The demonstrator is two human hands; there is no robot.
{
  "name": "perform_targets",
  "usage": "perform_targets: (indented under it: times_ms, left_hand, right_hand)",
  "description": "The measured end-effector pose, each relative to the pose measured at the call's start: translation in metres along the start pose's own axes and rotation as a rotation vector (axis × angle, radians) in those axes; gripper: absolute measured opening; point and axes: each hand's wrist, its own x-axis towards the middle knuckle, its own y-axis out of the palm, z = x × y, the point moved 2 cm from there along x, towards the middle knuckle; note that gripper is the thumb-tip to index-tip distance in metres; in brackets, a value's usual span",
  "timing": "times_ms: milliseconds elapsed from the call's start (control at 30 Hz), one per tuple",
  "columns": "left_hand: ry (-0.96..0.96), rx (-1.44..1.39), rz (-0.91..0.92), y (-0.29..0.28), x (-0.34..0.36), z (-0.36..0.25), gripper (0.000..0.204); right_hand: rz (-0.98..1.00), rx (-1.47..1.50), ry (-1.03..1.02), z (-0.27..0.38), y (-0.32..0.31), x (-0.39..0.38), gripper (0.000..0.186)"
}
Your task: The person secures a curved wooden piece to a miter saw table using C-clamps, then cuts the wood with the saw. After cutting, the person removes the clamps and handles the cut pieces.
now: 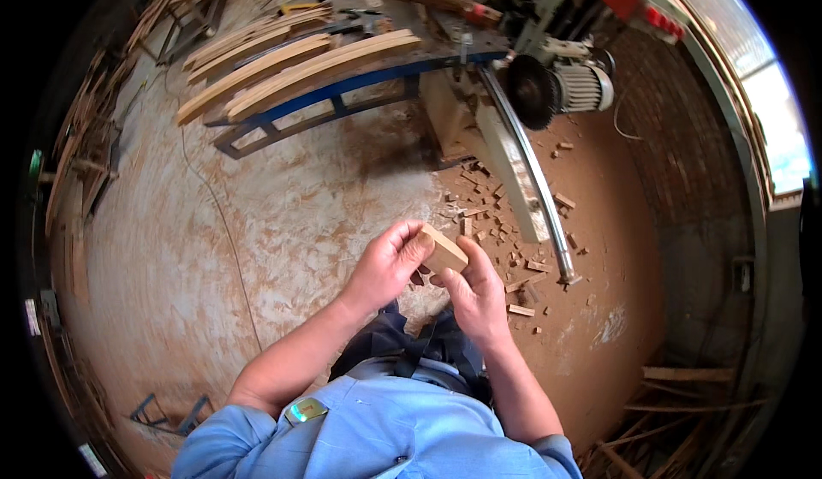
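Note:
A short pale wooden block (446, 250) is held between my two hands, in front of my body. My left hand (394, 261) grips its left end with the thumb on its face, and my right hand (477, 301) is closed on its right end. Beyond them a long steel rail (539, 192) runs beside a pale beam (501, 162) from a blue metal bench (342, 85). Several long wooden strips (317, 66) lie on the bench. Small wood offcuts (521, 310) lie scattered in sawdust on the floor to the right.
A machine with a dark circular blade (533, 92), a motor (580, 88) and a red switch box (629, 4) stands at the upper right. A cable (218, 205) crosses the dusty floor on the left. Timber (73, 171) leans along the left side, with more scrap wood (685, 374) at lower right.

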Motion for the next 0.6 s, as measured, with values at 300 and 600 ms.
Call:
perform_targets:
  times_ms: [300,600]
  left_hand:
    - [-0.225,-0.486,-0.276,-0.113,0.039,-0.034,0.033]
    - [-0.426,-0.658,-0.487,-0.172,0.100,-0.051,0.030]
  right_hand:
    - [0.406,0.295,0.000,0.011,0.081,0.105,0.044]
    - [0.379,-0.498,-0.513,0.041,0.141,0.213,0.079]
